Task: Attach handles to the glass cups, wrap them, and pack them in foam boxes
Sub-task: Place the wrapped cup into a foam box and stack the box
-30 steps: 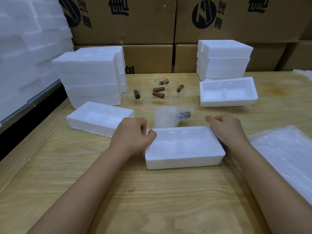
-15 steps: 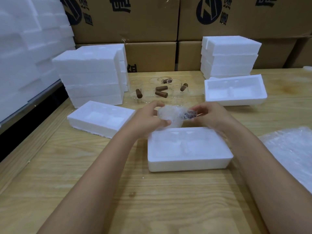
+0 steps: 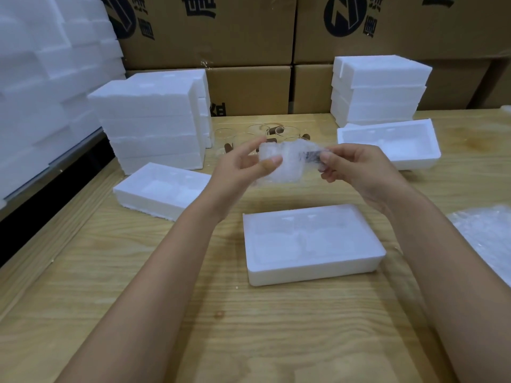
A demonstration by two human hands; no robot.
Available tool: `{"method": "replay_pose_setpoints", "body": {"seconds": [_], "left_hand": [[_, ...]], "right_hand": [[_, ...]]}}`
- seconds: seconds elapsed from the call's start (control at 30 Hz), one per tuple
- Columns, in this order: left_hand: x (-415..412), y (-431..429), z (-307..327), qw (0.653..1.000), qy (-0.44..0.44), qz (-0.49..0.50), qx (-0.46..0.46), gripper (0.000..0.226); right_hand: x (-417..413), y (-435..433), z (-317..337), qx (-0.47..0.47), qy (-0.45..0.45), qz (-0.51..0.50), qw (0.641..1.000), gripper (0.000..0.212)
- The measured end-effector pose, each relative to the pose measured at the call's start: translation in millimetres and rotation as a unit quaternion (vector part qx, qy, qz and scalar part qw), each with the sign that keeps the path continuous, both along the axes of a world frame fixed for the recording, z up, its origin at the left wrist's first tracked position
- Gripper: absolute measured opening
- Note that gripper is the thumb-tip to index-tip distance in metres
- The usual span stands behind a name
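Note:
I hold a cup wrapped in bubble wrap [image 3: 290, 161] in the air above the table, its dark handle showing through the wrap on the right. My left hand [image 3: 243, 167] grips its left end with thumb and fingers. My right hand [image 3: 351, 167] pinches the handle end. Below them an open foam box [image 3: 312, 244] lies on the wooden table [image 3: 138, 272]. Behind the wrapped cup stand several bare glass cups with brown handles [image 3: 273, 131], partly hidden by my hands.
Another open foam box [image 3: 392, 145] lies at the back right, a foam piece [image 3: 163, 189] at the left. Foam stacks stand behind at left [image 3: 152, 120] and right [image 3: 378, 89]. Bubble wrap sheets [image 3: 486, 239] lie at the right edge. Cardboard cartons [image 3: 249, 31] line the back.
Both hands left the near foam box, took hold of the wrapped cup behind it and lifted it off the table into the air.

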State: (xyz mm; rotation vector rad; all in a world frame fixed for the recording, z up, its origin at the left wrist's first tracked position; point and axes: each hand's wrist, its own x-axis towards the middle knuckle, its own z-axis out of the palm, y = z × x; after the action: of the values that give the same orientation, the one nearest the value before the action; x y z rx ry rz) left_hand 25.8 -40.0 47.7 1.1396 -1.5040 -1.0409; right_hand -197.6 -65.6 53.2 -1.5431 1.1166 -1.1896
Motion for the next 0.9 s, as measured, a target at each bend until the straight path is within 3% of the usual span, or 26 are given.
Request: {"method": "replay_pose_setpoints", "body": {"seconds": [0.1, 0.23, 0.37, 0.57, 0.67, 0.9], "left_hand": [[5.5, -1.7, -2.6, 0.999, -0.024, -0.047, 0.005, 0.095], [5.8, -2.0, -3.9, 0.997, -0.047, -0.055, -0.034, 0.055], [6.5, -0.5, -2.9, 0.998, -0.039, -0.054, -0.022, 0.011], [6.6, -2.6, -5.7, 0.999, -0.003, -0.042, 0.011, 0.024], [7.0, -3.1, -6.7, 0.998, 0.008, -0.051, 0.022, 0.031], [2.7, 1.8, -3.8, 0.987, 0.099, -0.074, 0.105, 0.047]], "right_hand": [[0.4, 0.6, 2.1, 0.037, -0.015, -0.003, 0.999, 0.019], [-0.2, 1.7, 4.3, 0.110, -0.027, -0.027, 0.993, 0.028], [-1.0, 1.8, 2.3, 0.154, 0.034, -0.037, 0.987, 0.037], [1.6, 1.0, -0.1, 0.210, 0.043, -0.022, 0.977, 0.045], [1.6, -0.9, -1.5, 0.223, 0.040, -0.012, 0.974, 0.037], [1.3, -1.3, -0.7, 0.198, 0.002, -0.011, 0.980, 0.033]]}}
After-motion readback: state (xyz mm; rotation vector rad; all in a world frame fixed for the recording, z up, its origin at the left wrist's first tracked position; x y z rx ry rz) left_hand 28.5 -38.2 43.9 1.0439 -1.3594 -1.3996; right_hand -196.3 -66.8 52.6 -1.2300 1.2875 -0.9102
